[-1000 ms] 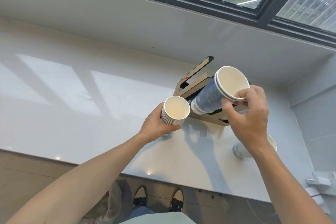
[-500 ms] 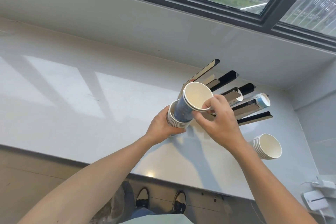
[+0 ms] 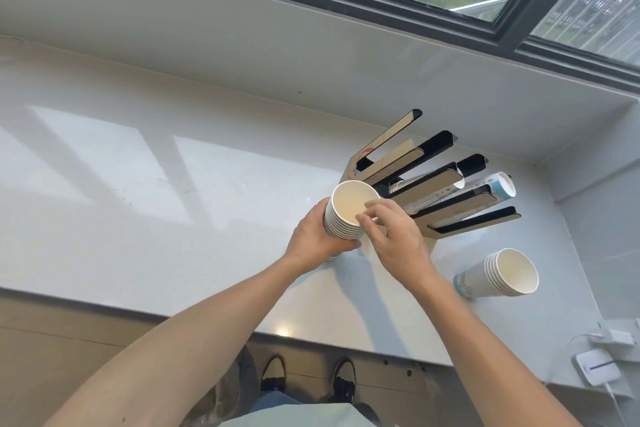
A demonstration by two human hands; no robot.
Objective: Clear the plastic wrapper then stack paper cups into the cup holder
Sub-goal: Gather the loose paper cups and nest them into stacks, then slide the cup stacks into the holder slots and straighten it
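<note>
My left hand [image 3: 313,237] grips a stack of nested white paper cups [image 3: 346,215] from the left side, holding it upright on the white counter [image 3: 173,236]. My right hand [image 3: 391,236] rests its fingertips on the rim of the top cup. Just behind stands the cup holder [image 3: 433,184], made of tall black and tan slats, with cups [image 3: 498,185] showing in its slots. A second short stack of cups [image 3: 498,274] lies on its side to the right, mouth facing me. No plastic wrapper shows on the counter.
A window sill and dark window frame [image 3: 346,7] run along the back. The wall [image 3: 609,236] closes the counter at the right. A white charger with cable [image 3: 595,366] sits at the lower right. My shoes [image 3: 304,378] are below the counter edge.
My right hand carried a blue-patterned cup from near the holder over to the left stack and pushed it in; it now sits nested. The view shifted, exposing the holder.
</note>
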